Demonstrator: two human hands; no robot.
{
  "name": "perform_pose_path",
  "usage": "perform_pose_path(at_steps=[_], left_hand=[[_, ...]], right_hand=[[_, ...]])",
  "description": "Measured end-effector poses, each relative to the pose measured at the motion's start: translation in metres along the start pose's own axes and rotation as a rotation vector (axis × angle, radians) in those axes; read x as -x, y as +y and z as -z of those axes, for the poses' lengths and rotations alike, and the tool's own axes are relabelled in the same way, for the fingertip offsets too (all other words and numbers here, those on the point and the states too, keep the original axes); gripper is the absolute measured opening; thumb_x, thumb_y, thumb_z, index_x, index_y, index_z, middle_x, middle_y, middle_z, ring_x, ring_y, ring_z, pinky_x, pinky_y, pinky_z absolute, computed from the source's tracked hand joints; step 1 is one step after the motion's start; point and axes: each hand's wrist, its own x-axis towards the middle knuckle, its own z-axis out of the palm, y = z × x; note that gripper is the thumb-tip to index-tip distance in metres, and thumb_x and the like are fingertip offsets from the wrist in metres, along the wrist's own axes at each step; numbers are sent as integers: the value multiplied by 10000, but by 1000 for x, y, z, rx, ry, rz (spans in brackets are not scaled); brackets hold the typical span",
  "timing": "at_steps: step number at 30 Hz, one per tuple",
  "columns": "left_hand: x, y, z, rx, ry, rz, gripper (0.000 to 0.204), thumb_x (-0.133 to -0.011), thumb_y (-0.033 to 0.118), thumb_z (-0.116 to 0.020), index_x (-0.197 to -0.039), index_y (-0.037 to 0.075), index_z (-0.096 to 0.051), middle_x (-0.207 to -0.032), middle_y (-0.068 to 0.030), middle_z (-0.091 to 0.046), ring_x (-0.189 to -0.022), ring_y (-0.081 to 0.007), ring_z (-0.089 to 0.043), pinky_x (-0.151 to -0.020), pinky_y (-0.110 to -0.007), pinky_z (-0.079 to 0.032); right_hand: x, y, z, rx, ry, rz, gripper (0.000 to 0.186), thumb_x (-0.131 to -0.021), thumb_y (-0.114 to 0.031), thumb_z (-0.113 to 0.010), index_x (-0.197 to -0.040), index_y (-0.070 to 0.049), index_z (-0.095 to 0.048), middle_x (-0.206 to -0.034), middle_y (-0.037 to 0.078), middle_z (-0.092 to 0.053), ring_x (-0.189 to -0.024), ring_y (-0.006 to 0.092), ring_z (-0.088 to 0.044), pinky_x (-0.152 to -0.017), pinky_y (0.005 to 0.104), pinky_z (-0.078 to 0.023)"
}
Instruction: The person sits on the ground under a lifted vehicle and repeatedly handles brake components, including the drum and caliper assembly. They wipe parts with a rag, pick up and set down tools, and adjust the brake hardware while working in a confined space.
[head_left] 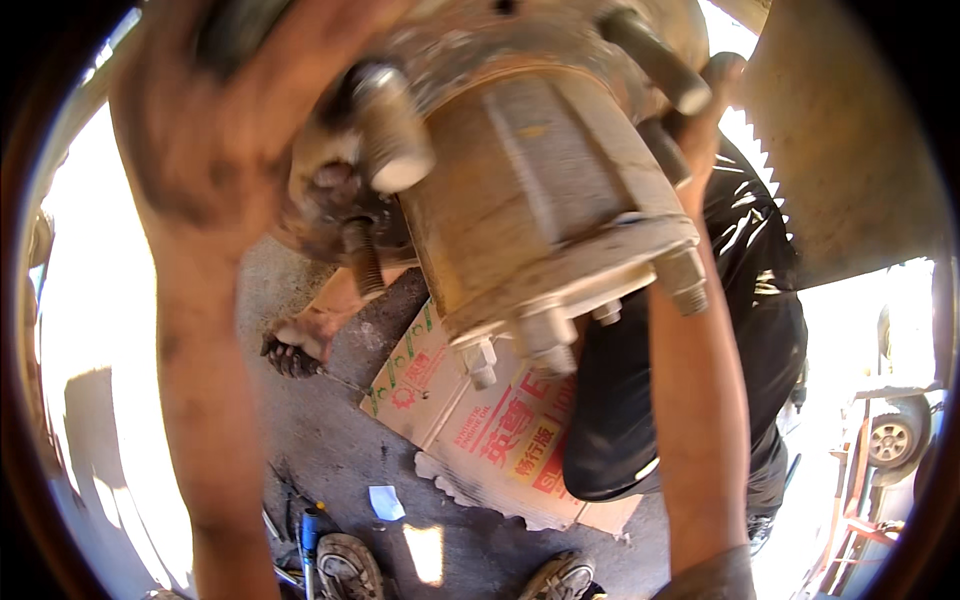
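A rusty, dusty wheel hub [545, 170] fills the upper middle, its round centre barrel pointing down toward me. Thick wheel studs [395, 140] stick out of its flange, and several bolts [545, 345] ring the barrel's end plate. Against the hub's left side is my left hand [225, 130], grease-stained and smeared by motion, its fingers curled at the flange. My right hand [705, 125] grips the flange's right side, with most fingers hidden behind the studs. Both forearms rise from below, and the hub hangs between them.
Another person's dark-stained hand [295, 348] is low behind the hub; black trousers [625, 410] show a bent knee on printed cardboard [480, 420]. A blue-handled tool [309, 535], white paper [386, 502] and shoes [348, 568] are below. A vehicle wheel [889, 440] stands far right.
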Motion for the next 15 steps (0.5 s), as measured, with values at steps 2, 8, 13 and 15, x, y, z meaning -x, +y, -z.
perform_pose_path(at_steps=[2, 8, 13, 15], left_hand=[[-28, -8, -22, 67, -213, -41, 622, -879, 411, -672, -1291, -38, -547, -1182, -194, -626, -1031, -267, -648, -901, -402, -530], [-165, 62, -67, -398, -1308, 33, 600, -808, 471, -721, -1152, -18, -667, -1038, -175, -709, -921, -240, -684, -797, -411, -550], [-144, 41, -189, -691, -1756, 21, 507, -806, 467, -696, -1078, 39, -698, -1006, -153, -702, -943, -296, -672, -821, -409, -534], [-126, 40, -177, -762, -1717, 21, 408, -769, 442, -736, -931, 69, -749, -855, -139, -720, -826, -333, -690, -764, -408, -547]], right_hand=[[20, 15, -2, -82, 100, -71, 620, -939, -463, -547, -1377, -35, -453, -1302, 148, -555, -1195, 272, -533, -1023, 377, -411], [126, 54, -62, -953, 531, -604, 575, -928, -386, -576, -1380, -61, -431, -1340, 146, -532, -1210, 303, -524, -1012, 412, -431], [188, 53, -108, -1593, 721, -902, 553, -919, -322, -600, -1382, -83, -412, -1372, 145, -512, -1223, 329, -516, -1003, 441, -447], [172, 19, -93, -1211, 557, -1223, 574, -981, -478, -486, -1386, -75, -423, -1353, 118, -531, -1236, 268, -523, -1028, 416, -442]])
